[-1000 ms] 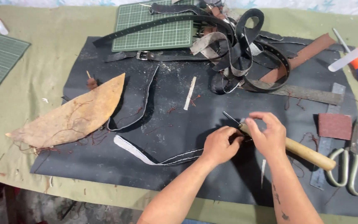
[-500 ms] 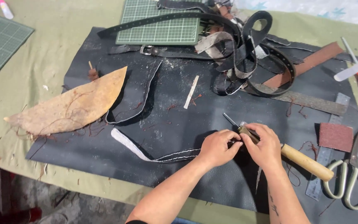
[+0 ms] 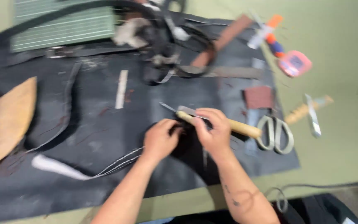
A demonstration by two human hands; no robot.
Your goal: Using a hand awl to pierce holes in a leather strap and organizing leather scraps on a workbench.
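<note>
We're on one head-worn view, looking steeply down, close over the worktop (image 3: 332, 157), far edge up top.

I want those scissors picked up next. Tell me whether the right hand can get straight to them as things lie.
Probably yes. The scissors lie flat on the dark mat just beside the right hand, nothing between them. But that hand is gripping the wooden-handled knife, whose handle end nearly touches them, so it is not free.

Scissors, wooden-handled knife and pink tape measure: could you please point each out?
Scissors (image 3: 275, 133): head view, on the handle loops.
Wooden-handled knife (image 3: 243, 129): head view, on the bare wooden handle.
Pink tape measure (image 3: 296, 63): head view, on its case.
</note>
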